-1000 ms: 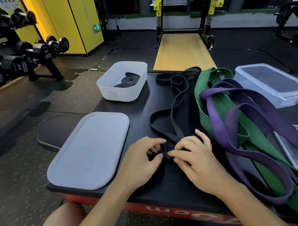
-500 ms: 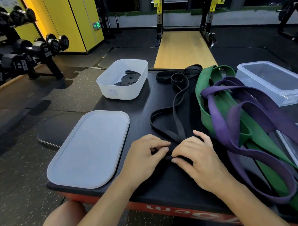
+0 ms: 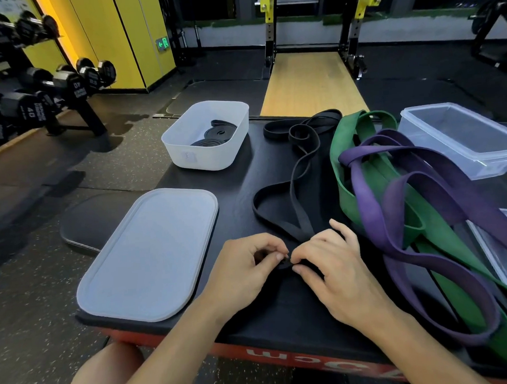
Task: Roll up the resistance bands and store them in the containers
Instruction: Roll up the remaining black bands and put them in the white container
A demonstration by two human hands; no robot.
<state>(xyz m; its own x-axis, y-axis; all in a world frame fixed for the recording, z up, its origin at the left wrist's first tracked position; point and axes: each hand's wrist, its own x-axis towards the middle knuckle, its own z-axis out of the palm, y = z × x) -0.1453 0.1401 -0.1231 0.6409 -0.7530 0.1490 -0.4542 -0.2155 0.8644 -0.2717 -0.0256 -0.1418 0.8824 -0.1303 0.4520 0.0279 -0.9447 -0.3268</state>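
A thin black band (image 3: pixel 297 201) lies in loose loops on the black table (image 3: pixel 280 312). Its near end is a small tight roll pinched between my left hand (image 3: pixel 244 273) and my right hand (image 3: pixel 334 275) near the table's front edge. A white container (image 3: pixel 184 154) at the back left holds rolled black bands (image 3: pixel 215 135). Another black band (image 3: pixel 301 126) lies at the back. A wide green band (image 3: pixel 347 176) and a purple band (image 3: pixel 392 203) are tangled on the right.
A flat translucent lid (image 3: pixel 150 254) lies left of my hands. A clear container (image 3: pixel 459 142) stands at the back right, another clear one (image 3: pixel 501 250) at the right edge. A dumbbell rack (image 3: pixel 39 93) stands on the floor to the left.
Both hands have closed in on the band's near end and turned it into a small roll. The band's loose loops shifted slightly toward me.
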